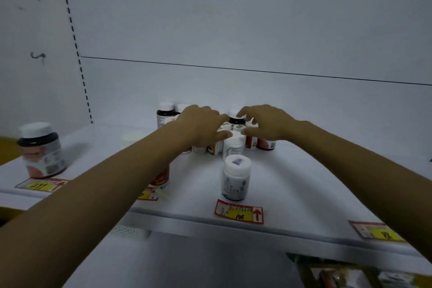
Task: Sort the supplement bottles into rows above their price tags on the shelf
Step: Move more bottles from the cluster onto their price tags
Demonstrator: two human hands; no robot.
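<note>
1. Nearest me, well short of both hands, a red-and-yellow paper price tag marked 108 (239,211) is lying on the front lip of the white metal shelf (304,182). A second tag (42,185) is sitting far out to the left and a third tag (378,230) far out to the right.
2. Just behind the 108 tag, on my side of the hands and touching neither, a white plastic bottle with a white cap (236,177) is standing upright.
3. Well left of the left hand, a large dark jar with a white lid (41,149) is standing above the second tag.
4. My left hand (201,124) and right hand (266,124) are arching, fingers curled, over a tight cluster of small supplement bottles (216,148). I cannot tell whether either hand is actually gripping one.
5. Between the two sets of fingertips, a dark brown bottle with a white cap (236,117) is showing.
6. Beyond the left hand, another dark bottle with a white cap (165,112) is standing upright.
</note>
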